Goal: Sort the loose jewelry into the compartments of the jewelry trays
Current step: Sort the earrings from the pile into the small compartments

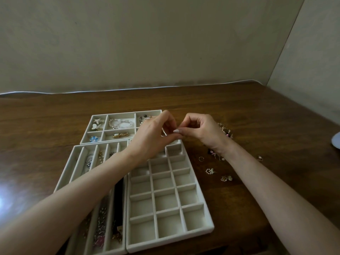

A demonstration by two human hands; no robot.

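Observation:
Three cream velvet trays lie on the wooden table. The grid tray [207,225] in front has small square compartments that look empty. The long-slot tray [64,172] on the left holds chains and necklaces. The far tray [86,133] holds brooches, a pearl bracelet and clips. My left hand [152,137] and my right hand [200,131] meet above the grid tray's far end. Together their fingertips pinch a small thin metal piece [164,132]; what it is I cannot tell. Loose jewelry [210,171] lies scattered on the table to the right of the trays.
More loose pieces, a beaded tangle [226,130] and small rings [201,158], lie behind and under my right wrist. A wall stands close behind the table and another on the right. A pale blue object [335,140] shows at the right edge.

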